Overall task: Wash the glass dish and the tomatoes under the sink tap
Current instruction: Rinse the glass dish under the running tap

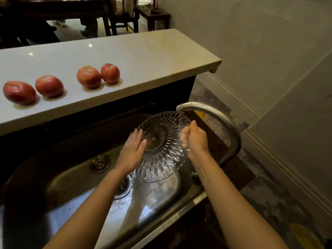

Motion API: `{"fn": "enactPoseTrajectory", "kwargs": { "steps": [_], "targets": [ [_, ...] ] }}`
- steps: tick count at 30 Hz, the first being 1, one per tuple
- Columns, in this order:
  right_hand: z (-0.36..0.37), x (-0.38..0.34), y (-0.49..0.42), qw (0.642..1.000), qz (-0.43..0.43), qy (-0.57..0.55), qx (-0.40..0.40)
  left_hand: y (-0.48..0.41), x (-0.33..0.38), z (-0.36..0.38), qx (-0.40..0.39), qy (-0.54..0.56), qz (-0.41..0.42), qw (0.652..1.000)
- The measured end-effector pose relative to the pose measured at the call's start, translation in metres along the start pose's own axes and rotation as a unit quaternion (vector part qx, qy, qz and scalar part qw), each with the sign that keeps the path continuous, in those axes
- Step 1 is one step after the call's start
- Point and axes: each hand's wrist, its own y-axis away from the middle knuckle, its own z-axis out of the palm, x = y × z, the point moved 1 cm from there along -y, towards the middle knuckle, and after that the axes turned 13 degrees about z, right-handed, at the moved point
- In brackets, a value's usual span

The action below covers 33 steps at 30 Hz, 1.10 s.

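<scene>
Right grip [195, 139] was curled round the right rim of the glass dish [161, 150] — thumb on the near face, fingers [184, 136] showing pink through the cut glass on the far side. Left grip [132, 150] lay spread and flat, straight fingers pressed against the dish's left side, a little blurred. Between the two, the dish stood tipped up on edge, its radiating cut pattern turned toward the camera, held over the right end of the sink [71, 178]. Whether its lower rim met the steel could not be told.

Up top, the curved steel tap [224, 126] arched in from the sink's right edge, spout just above the dish's upper rim, and a thin stream of water [179, 123] ran down onto the glass close to the right grip. Water glistened on the basin floor around the drain strainer [124, 186], which was partly hidden under the left forearm.

Behind the sink ran the pale counter [143, 56], and along its near edge sat four tomatoes [49, 86] in a row — two close together at the left end, two more touching toward the middle, each resting in a small wet patch, well apart from the dish.
</scene>
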Motion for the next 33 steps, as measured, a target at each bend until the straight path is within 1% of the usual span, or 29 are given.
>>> {"fn": "enactPoseTrajectory", "kwargs": {
  "steps": [2,3,4,6,7,8,11,13,16,18,19,20,21,22,23,25,27,29,31,32,33],
  "targets": [
    [0.0,-0.002,-0.002,1.0,-0.01,0.026,0.002,0.018,0.01,0.007,0.021,0.012,-0.017,1.0],
    [0.001,-0.001,-0.004,0.999,-0.012,0.032,0.01,0.026,0.022,0.012,0.035,-0.015,0.003,0.999],
    [0.004,0.001,-0.005,0.999,-0.011,0.03,0.017,0.032,0.038,0.016,0.043,-0.047,0.051,0.997],
    [0.007,0.002,-0.006,0.999,-0.014,0.033,0.039,0.029,0.074,0.025,0.03,-0.072,0.169,0.983],
    [0.007,0.003,-0.005,0.998,-0.016,0.045,0.051,0.017,0.09,0.026,0.017,-0.072,0.2,0.977],
    [0.007,0.005,-0.004,0.997,-0.015,0.055,0.058,-0.001,0.101,0.025,0.008,-0.072,0.205,0.976],
    [0.0,0.002,0.003,0.997,-0.018,0.044,0.062,-0.072,0.111,0.013,-0.009,-0.074,0.17,0.983],
    [-0.006,-0.007,0.006,0.997,-0.041,0.013,0.063,-0.102,0.092,-0.001,-0.025,-0.04,0.118,0.992],
    [-0.009,-0.022,0.005,0.996,-0.067,-0.041,0.048,-0.096,0.049,-0.017,-0.034,0.012,0.021,0.999],
    [-0.005,-0.023,0.001,0.996,-0.072,-0.041,0.042,-0.061,0.036,-0.014,-0.018,0.013,-0.01,1.0],
    [-0.002,-0.021,-0.002,0.996,-0.071,-0.036,0.048,-0.04,0.039,-0.006,-0.004,0.001,0.003,1.0],
    [0.001,-0.018,-0.004,0.996,-0.063,-0.035,0.056,-0.02,0.049,0.005,0.009,-0.016,0.043,0.999],
    [0.004,-0.015,-0.006,0.996,-0.052,-0.034,0.064,-0.005,0.063,0.015,0.013,-0.029,0.1,0.994],
    [0.006,-0.012,-0.007,0.996,-0.043,-0.026,0.073,0.0,0.076,0.022,0.008,-0.033,0.15,0.988],
    [0.007,-0.009,-0.006,0.996,-0.034,-0.009,0.082,-0.006,0.088,0.026,-0.002,-0.033,0.178,0.983],
    [0.007,-0.003,-0.003,0.994,-0.026,0.033,0.096,-0.04,0.101,0.023,-0.01,-0.025,0.174,0.984],
    [0.004,-0.002,0.002,0.992,-0.038,0.051,0.109,-0.082,0.093,0.014,-0.008,-0.016,0.145,0.989],
    [0.002,-0.007,0.005,0.993,-0.046,0.029,0.107,-0.106,0.067,0.003,-0.011,0.02,0.072,0.997],
    [0.001,-0.015,0.004,0.993,-0.053,0.005,0.108,-0.098,0.033,-0.004,-0.016,0.076,-0.012,0.997],
    [0.001,-0.018,0.002,0.992,-0.055,0.005,0.116,-0.083,0.02,-0.005,-0.02,0.097,-0.038,0.994],
    [0.001,-0.02,0.0,0.991,-0.056,0.006,0.121,-0.063,0.013,-0.004,-0.029,0.101,-0.045,0.993]
  ]
}}
